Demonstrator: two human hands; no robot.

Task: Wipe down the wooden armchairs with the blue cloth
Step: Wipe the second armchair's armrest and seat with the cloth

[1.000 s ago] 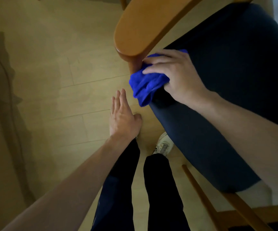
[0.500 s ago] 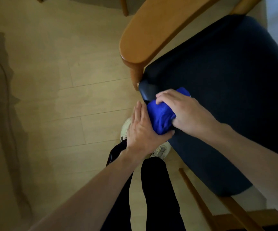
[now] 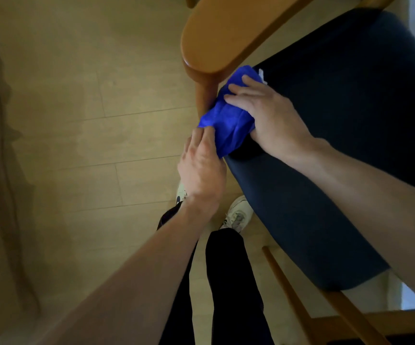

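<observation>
The blue cloth (image 3: 229, 123) is bunched against the wooden post (image 3: 205, 93) under the armrest (image 3: 226, 33) of the armchair, at the front corner of the dark blue seat cushion (image 3: 338, 145). The right hand (image 3: 268, 115) holds the cloth from the seat side, fingers curled over its top. The left hand (image 3: 201, 165) pinches the cloth's lower edge from below. White shoes (image 3: 237, 215) stand on the pale plank floor (image 3: 89, 145).
</observation>
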